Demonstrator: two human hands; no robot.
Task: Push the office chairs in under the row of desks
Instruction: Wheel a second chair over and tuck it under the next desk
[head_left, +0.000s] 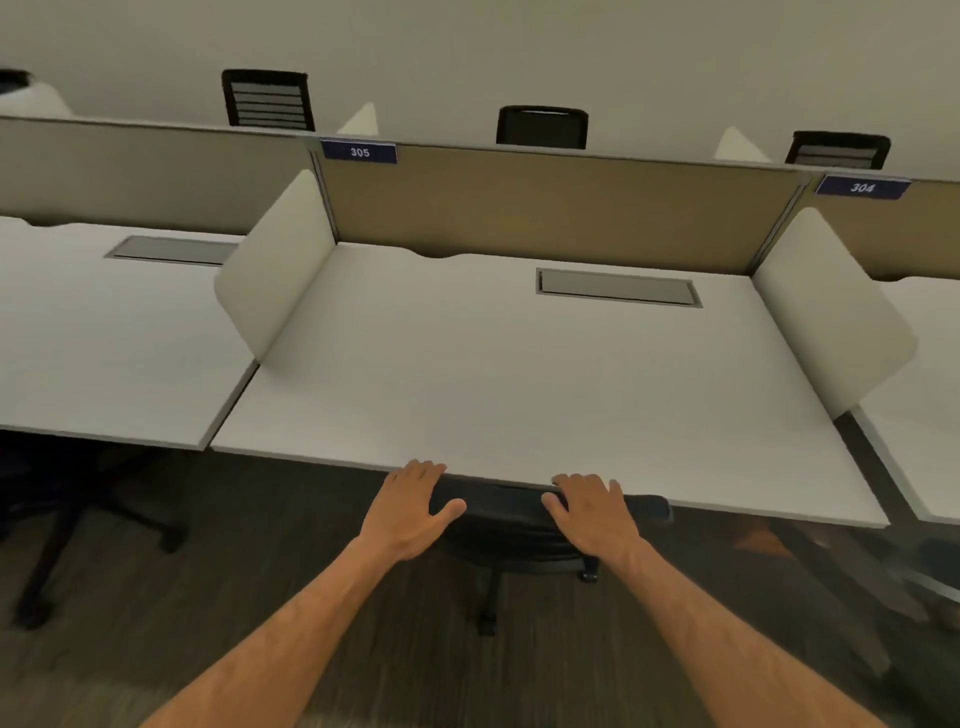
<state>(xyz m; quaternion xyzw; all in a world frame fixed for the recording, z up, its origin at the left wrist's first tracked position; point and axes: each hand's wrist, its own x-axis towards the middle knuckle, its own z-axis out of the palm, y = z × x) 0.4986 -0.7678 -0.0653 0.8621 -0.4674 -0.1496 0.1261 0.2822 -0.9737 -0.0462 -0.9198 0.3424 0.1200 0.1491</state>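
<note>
A black office chair (506, 525) stands under the front edge of the white desk (519, 374) labelled 305; only the top of its backrest, part of the seat and its wheeled base show. My left hand (415, 506) lies on the left end of the backrest top, fingers spread, fingertips at the desk edge. My right hand (592, 512) rests on the backrest top further right, fingers apart. Both palms press flat on it rather than wrapping around it.
Another black chair base (62, 525) sits in shadow under the left desk (104, 332). White side dividers (280, 265) and a tan back panel (545, 208) fence the desk. Chair backs (267, 98) show beyond the partition. Dark carpet lies below.
</note>
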